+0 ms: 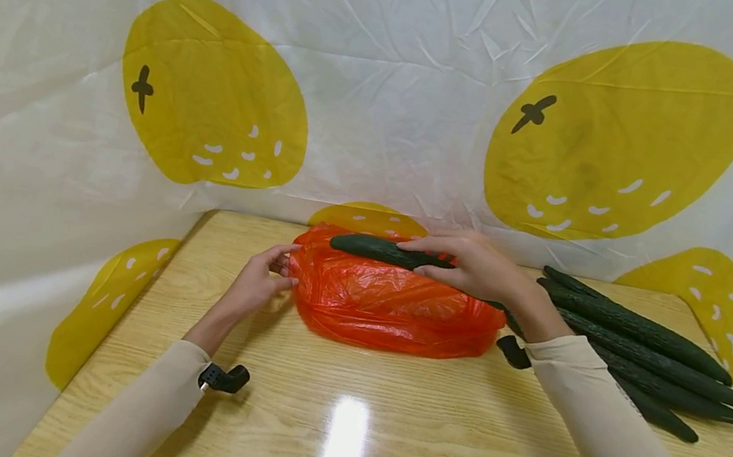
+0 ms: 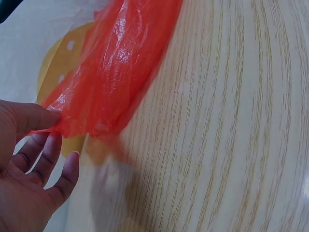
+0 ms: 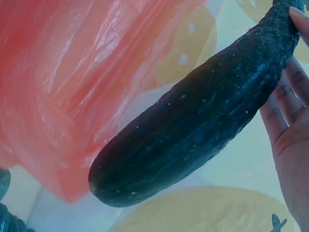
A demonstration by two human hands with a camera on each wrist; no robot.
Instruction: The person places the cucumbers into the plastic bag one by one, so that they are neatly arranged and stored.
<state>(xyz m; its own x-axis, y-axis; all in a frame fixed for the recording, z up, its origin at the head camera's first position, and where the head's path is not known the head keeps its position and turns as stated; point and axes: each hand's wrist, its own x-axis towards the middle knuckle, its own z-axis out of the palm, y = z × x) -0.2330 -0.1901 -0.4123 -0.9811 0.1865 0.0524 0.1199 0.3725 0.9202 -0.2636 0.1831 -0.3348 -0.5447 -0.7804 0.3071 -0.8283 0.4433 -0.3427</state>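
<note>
A red plastic bag (image 1: 390,305) lies on the wooden table. At its left end my left hand (image 1: 251,286) pinches the bag's edge between thumb and fingers; the left wrist view shows the thin red film (image 2: 120,63) gathered at the thumb (image 2: 34,118). Above the bag, my right hand (image 1: 476,267) grips a long dark green cucumber (image 1: 366,247), which points left across the bag. Seen from the right wrist, the cucumber's thick, rounded end (image 3: 140,164) hangs beside the red film, and the fingers hold it near its narrower part. What the bag contains cannot be made out.
Several more cucumbers (image 1: 649,365) lie side by side on the table's right, close to my right forearm. A white sheet (image 1: 391,127) printed with yellow fruit hangs behind and at the sides of the table (image 1: 433,442).
</note>
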